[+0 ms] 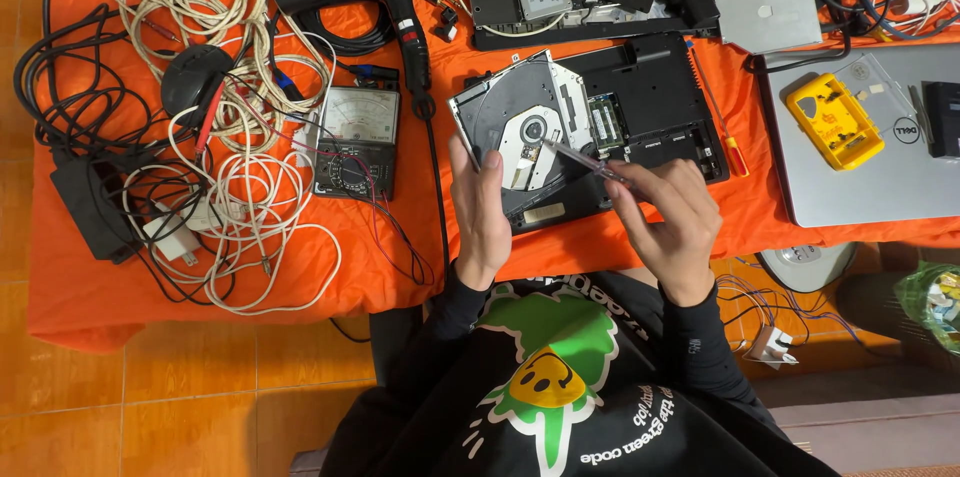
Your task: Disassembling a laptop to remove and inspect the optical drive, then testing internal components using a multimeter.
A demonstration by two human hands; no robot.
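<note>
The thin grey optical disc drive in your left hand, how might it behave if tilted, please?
The thin grey optical disc drive probably feels light and stiff, being flat and slim. Its exposed mechanism looks fragile. Held by one edge in the left hand, it might slip.

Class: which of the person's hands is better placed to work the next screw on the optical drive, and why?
The right hand, probably: it already grips the screwdriver, whose tip rests near the hub of the optical drive. The left hand holds the drive's edge, steadying it.
</note>
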